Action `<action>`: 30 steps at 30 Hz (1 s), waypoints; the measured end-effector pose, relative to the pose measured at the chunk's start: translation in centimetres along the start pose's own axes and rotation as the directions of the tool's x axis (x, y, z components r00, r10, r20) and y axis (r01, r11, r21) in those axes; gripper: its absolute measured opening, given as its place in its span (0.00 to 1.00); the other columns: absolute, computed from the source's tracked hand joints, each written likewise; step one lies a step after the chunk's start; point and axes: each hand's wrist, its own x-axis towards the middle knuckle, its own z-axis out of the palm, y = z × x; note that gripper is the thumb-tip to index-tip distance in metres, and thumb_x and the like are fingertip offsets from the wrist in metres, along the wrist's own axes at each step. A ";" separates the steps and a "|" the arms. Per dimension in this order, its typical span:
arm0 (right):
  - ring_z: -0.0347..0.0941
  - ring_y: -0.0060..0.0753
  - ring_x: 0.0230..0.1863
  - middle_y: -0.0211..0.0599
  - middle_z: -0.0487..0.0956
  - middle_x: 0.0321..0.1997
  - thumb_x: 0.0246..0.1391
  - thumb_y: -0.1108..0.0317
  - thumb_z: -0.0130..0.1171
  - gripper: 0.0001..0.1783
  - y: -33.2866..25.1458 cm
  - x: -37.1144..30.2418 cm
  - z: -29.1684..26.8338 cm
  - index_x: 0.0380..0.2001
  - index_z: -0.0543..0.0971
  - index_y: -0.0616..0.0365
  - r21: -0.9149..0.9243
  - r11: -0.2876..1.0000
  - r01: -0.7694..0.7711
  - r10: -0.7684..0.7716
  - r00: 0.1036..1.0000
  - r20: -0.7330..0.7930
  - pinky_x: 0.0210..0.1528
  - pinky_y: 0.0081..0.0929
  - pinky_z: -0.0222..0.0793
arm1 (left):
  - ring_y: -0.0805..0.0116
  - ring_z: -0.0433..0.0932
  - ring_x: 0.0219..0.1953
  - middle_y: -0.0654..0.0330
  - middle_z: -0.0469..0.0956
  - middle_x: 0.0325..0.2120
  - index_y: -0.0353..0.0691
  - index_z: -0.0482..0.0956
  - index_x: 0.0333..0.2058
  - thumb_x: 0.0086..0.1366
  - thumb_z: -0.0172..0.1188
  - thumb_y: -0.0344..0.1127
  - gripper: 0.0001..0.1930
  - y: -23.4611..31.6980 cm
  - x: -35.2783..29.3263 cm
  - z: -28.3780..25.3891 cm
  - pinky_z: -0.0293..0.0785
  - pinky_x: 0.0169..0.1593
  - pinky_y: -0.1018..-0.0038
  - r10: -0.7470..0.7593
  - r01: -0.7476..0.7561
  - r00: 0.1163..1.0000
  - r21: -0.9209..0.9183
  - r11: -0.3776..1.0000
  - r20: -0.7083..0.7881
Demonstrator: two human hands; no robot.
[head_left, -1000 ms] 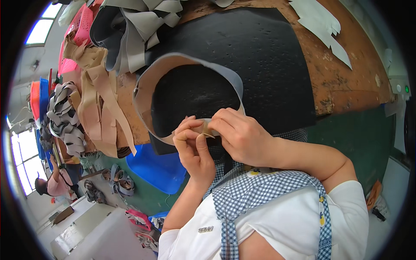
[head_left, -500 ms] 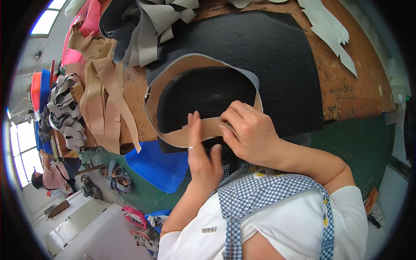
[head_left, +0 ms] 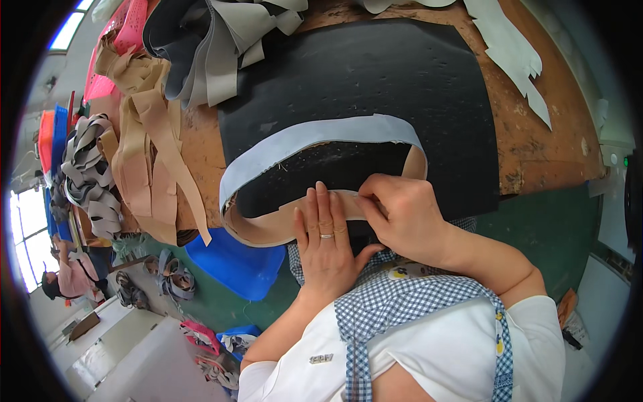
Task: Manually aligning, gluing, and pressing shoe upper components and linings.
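Note:
A wide strip of material (head_left: 315, 132), pale blue-grey outside and tan inside, forms a loop standing on edge on a black mat (head_left: 429, 87). My left hand (head_left: 327, 241) lies flat on the loop's near side, fingers stretched out and pointing away from me. Just right of it, my right hand (head_left: 405, 214) pinches the strip's upper edge between thumb and index finger. The near part of the loop is partly hidden under both hands. A ragged edge with loose threads shows along the loop's far side.
Tan strips (head_left: 151, 154) and grey strips (head_left: 221, 47) are piled on the worn wooden table (head_left: 201, 144) at left. A jagged white piece (head_left: 506, 47) lies at right. A blue bin (head_left: 238, 264) stands below the table edge; a co-worker in pink (head_left: 77, 271) is far left.
My left hand has turned from edge-on to flat against the strip. The loop's far side has tipped toward me, showing its pale blue-grey outer face. My right hand has shifted slightly right and nearer.

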 end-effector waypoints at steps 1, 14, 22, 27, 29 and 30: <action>0.80 0.38 0.23 0.41 0.81 0.24 0.51 0.75 0.63 0.03 0.0 0.0 0.1 0.27 0.78 0.62 0.040 0.999 -0.017 0.018 1.000 -0.009 0.24 0.29 0.74 | 0.40 0.47 0.73 0.34 0.50 0.69 0.22 0.53 0.67 0.56 0.59 0.66 0.55 0.0 0.0 0.0 0.39 0.72 0.46 -0.007 0.007 1.000 -0.013 1.000 0.002; 0.81 0.37 0.22 0.43 0.81 0.25 0.52 0.76 0.62 0.03 0.1 -0.1 -0.3 0.30 0.79 0.64 0.020 0.998 -0.063 0.062 0.998 0.030 0.23 0.28 0.74 | 0.43 0.50 0.73 0.41 0.52 0.70 0.34 0.58 0.68 0.53 0.65 0.62 0.52 0.0 0.1 0.0 0.39 0.71 0.45 -0.020 0.020 0.999 0.016 1.000 0.027; 0.80 0.29 0.22 0.42 0.80 0.23 0.55 0.75 0.62 0.04 0.1 -1.4 -2.9 0.29 0.79 0.67 0.128 0.955 -0.268 0.253 0.960 0.122 0.25 0.23 0.74 | 0.44 0.48 0.73 0.47 0.52 0.71 0.33 0.56 0.69 0.48 0.69 0.60 0.56 0.4 0.1 0.1 0.34 0.70 0.38 -0.028 0.027 0.999 0.033 0.999 0.032; 0.80 0.28 0.22 0.41 0.80 0.21 0.53 0.76 0.63 0.05 0.3 -1.3 -2.7 0.27 0.78 0.67 0.144 0.944 -0.297 0.279 0.951 0.135 0.24 0.23 0.73 | 0.44 0.47 0.74 0.48 0.53 0.71 0.33 0.56 0.68 0.48 0.69 0.60 0.56 0.3 0.1 0.1 0.33 0.70 0.38 -0.019 0.016 0.999 0.076 0.997 0.041; 0.80 0.29 0.21 0.40 0.79 0.20 0.51 0.76 0.63 0.05 0.3 -1.3 -2.7 0.26 0.77 0.67 0.150 0.939 -0.311 0.292 0.947 0.135 0.23 0.23 0.73 | 0.45 0.47 0.74 0.49 0.52 0.71 0.41 0.58 0.69 0.47 0.70 0.59 0.54 0.3 0.0 0.2 0.33 0.70 0.37 -0.053 0.050 0.997 0.043 0.998 0.056; 0.80 0.29 0.21 0.40 0.79 0.20 0.51 0.76 0.63 0.05 0.3 -1.3 -2.7 0.26 0.77 0.67 0.150 0.938 -0.312 0.294 0.946 0.135 0.23 0.23 0.73 | 0.45 0.47 0.74 0.49 0.52 0.71 0.41 0.58 0.69 0.47 0.70 0.59 0.54 0.4 0.0 0.1 0.33 0.70 0.37 -0.052 0.049 0.997 0.043 0.998 0.058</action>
